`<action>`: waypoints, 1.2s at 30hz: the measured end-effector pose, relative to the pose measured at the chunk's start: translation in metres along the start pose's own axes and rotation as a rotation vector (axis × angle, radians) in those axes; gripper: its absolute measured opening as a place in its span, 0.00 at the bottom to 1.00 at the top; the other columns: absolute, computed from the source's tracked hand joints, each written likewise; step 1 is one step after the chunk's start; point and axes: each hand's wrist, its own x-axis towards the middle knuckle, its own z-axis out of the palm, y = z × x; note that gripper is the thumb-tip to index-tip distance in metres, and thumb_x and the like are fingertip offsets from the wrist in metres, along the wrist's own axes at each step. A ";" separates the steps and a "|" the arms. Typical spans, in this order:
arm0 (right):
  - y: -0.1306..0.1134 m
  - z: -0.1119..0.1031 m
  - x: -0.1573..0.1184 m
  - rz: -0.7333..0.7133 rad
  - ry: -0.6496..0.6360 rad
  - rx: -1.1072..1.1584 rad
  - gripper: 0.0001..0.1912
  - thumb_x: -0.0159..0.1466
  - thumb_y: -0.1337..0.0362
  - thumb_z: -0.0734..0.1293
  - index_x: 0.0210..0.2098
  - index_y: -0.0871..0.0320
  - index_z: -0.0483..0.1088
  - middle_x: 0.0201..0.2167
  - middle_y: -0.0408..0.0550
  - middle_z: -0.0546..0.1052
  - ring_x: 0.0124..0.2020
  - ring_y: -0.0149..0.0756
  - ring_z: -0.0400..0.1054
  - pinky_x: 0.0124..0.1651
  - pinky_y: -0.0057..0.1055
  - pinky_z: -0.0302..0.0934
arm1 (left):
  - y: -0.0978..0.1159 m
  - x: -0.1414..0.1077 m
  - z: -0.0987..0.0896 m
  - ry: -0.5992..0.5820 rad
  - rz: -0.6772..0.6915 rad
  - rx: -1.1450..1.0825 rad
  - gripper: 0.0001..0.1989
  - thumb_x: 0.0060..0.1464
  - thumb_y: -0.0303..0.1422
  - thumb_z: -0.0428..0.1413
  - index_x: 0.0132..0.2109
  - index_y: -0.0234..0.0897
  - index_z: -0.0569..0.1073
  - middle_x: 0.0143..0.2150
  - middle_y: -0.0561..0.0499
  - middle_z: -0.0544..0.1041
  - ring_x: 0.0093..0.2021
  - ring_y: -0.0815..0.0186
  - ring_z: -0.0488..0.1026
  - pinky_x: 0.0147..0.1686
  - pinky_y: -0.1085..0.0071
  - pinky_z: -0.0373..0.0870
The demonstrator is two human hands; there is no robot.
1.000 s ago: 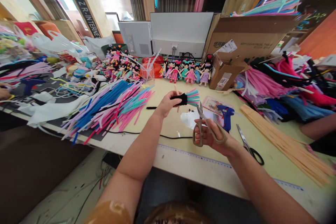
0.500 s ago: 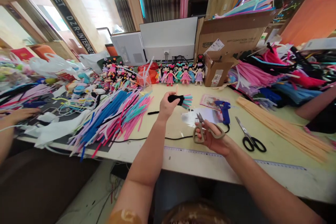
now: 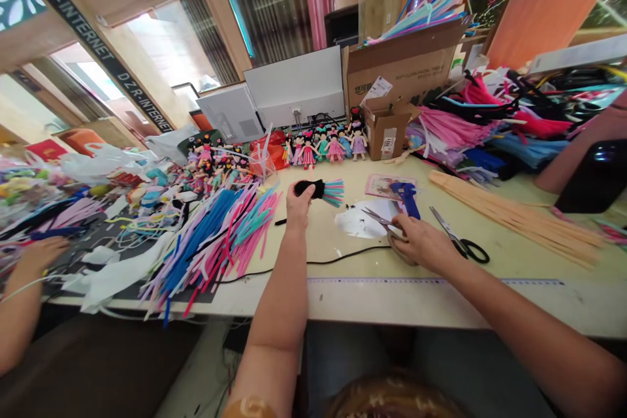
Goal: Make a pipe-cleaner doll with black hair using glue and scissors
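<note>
My left hand (image 3: 300,202) is closed round a small doll piece (image 3: 313,190) with a fuzzy black part and pink and teal strands pointing right. Over to the right, my right hand (image 3: 416,239) grips tan-handled scissors (image 3: 382,217), their blades parted and pointing left. Just behind that hand lies a blue glue gun (image 3: 406,199) beside a picture card (image 3: 379,185). Black-handled scissors (image 3: 460,241) rest on the table, partly hidden by my right hand. A white reflective sheet (image 3: 360,219) lies between my hands.
Pipe cleaners (image 3: 210,235) are heaped at left, beige strips (image 3: 514,219) at right. Finished dolls (image 3: 336,145) stand behind, near a small cardboard box (image 3: 386,130). A black cable (image 3: 337,257) and a ruler (image 3: 431,281) cross the front. Another person's hand (image 3: 44,253) is at far left.
The view has shifted and tilted. My right hand has turned palm down with the tan scissors and moved over beside the black-handled pair. My left hand still holds the doll piece.
</note>
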 end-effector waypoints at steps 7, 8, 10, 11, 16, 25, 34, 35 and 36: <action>-0.002 0.001 0.003 0.020 -0.066 -0.097 0.14 0.61 0.58 0.62 0.45 0.57 0.67 0.40 0.55 0.75 0.42 0.48 0.70 0.38 0.37 0.58 | 0.006 -0.004 0.001 -0.046 -0.086 -0.056 0.26 0.34 0.39 0.65 0.41 0.36 0.68 0.28 0.58 0.68 0.20 0.78 0.63 0.19 0.78 0.54; 0.000 0.001 0.003 0.033 -0.059 -0.082 0.14 0.61 0.58 0.62 0.45 0.57 0.66 0.40 0.55 0.76 0.41 0.47 0.70 0.38 0.37 0.58 | 0.006 -0.004 0.001 -0.049 -0.086 -0.059 0.26 0.34 0.39 0.65 0.41 0.36 0.68 0.27 0.59 0.68 0.20 0.78 0.63 0.19 0.77 0.54; 0.008 0.002 0.002 0.056 -0.014 -0.067 0.15 0.62 0.56 0.60 0.46 0.55 0.65 0.41 0.54 0.76 0.41 0.46 0.71 0.37 0.37 0.58 | 0.007 -0.005 0.002 -0.056 -0.085 -0.069 0.26 0.33 0.39 0.65 0.41 0.36 0.68 0.27 0.59 0.68 0.19 0.78 0.62 0.19 0.77 0.54; 0.012 0.002 0.001 0.076 -0.009 -0.078 0.16 0.62 0.56 0.60 0.46 0.55 0.65 0.41 0.54 0.76 0.40 0.47 0.71 0.36 0.37 0.58 | 0.007 -0.005 0.002 -0.062 -0.088 -0.074 0.26 0.33 0.39 0.65 0.41 0.36 0.68 0.27 0.59 0.68 0.19 0.78 0.62 0.19 0.77 0.54; 0.027 -0.006 -0.010 0.134 -0.085 -0.241 0.11 0.61 0.57 0.62 0.40 0.55 0.69 0.39 0.55 0.77 0.40 0.50 0.71 0.35 0.39 0.60 | 0.012 -0.009 0.002 -0.164 -0.124 -0.090 0.26 0.34 0.40 0.66 0.42 0.37 0.69 0.28 0.58 0.69 0.18 0.79 0.59 0.20 0.76 0.52; -0.034 -0.044 0.024 -0.192 0.331 0.345 0.15 0.63 0.58 0.62 0.47 0.52 0.73 0.46 0.52 0.77 0.49 0.47 0.68 0.51 0.42 0.60 | 0.019 -0.024 0.006 -0.435 -0.123 -0.058 0.26 0.39 0.44 0.65 0.46 0.37 0.73 0.32 0.55 0.70 0.25 0.75 0.62 0.23 0.76 0.55; -0.072 -0.012 0.074 -0.132 0.176 0.750 0.10 0.54 0.57 0.69 0.30 0.56 0.76 0.26 0.45 0.77 0.28 0.34 0.67 0.31 0.31 0.59 | 0.014 -0.029 0.010 -0.598 -0.095 0.004 0.25 0.43 0.43 0.64 0.47 0.38 0.73 0.34 0.53 0.72 0.31 0.71 0.67 0.30 0.75 0.62; -0.072 -0.010 0.075 -0.103 0.171 0.793 0.09 0.54 0.57 0.68 0.27 0.57 0.76 0.23 0.43 0.75 0.24 0.32 0.65 0.28 0.30 0.56 | 0.013 -0.030 0.010 -0.602 -0.092 0.004 0.24 0.42 0.43 0.64 0.47 0.38 0.73 0.34 0.52 0.72 0.31 0.71 0.66 0.30 0.75 0.62; -0.070 -0.009 0.075 -0.070 0.169 0.832 0.10 0.53 0.57 0.68 0.26 0.57 0.75 0.20 0.42 0.73 0.21 0.30 0.62 0.25 0.29 0.54 | 0.013 -0.030 0.011 -0.604 -0.090 0.004 0.24 0.42 0.43 0.64 0.47 0.37 0.73 0.34 0.52 0.73 0.31 0.71 0.66 0.30 0.74 0.62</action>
